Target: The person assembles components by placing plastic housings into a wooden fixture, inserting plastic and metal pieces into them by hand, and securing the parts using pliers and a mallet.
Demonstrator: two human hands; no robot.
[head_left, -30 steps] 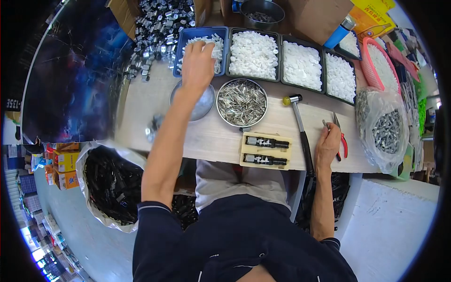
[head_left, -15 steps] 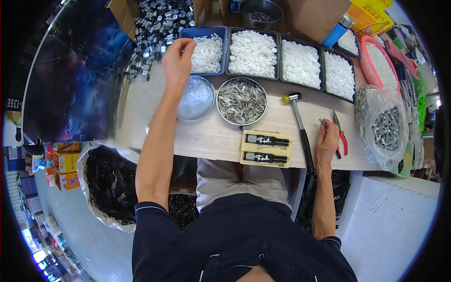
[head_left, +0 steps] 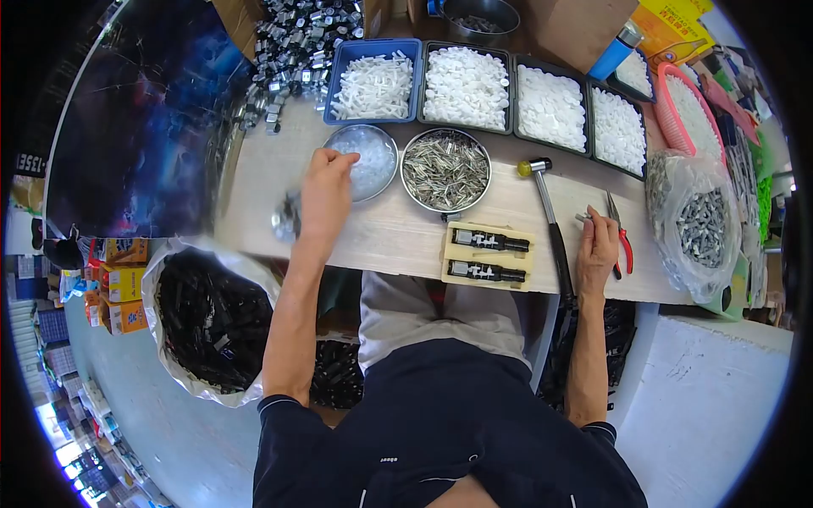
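My left hand (head_left: 329, 190) is closed, its fingertips pinched over the left rim of a round metal bowl (head_left: 385, 188) with small clear plastic pieces (head_left: 366, 162). Whatever the fingers hold, if anything, is too small to make out. My right hand (head_left: 599, 247) rests near the table's front edge, thumb and fingers closed on a small grey metal part (head_left: 583, 218). Beside it lie red-handled pliers (head_left: 625, 241) and a hammer (head_left: 549, 212) with a yellow and black head. A cream fixture block (head_left: 489, 256) bears two black assemblies (head_left: 489, 240) with metal parts.
A second bowl holds thin metal pins (head_left: 446, 171). Behind stand a blue tray (head_left: 333, 106) and several black trays (head_left: 511, 127) of white plastic parts. Loose metal parts (head_left: 296, 51) heap at the back left. A clear bag (head_left: 701, 224) of grey parts stands right; a sack (head_left: 212, 322) hangs below left.
My left hand has moved back toward me, from the blue tray of white tubes to the bowl of clear pieces. My right hand stays nearly in place, still holding the small metal part.
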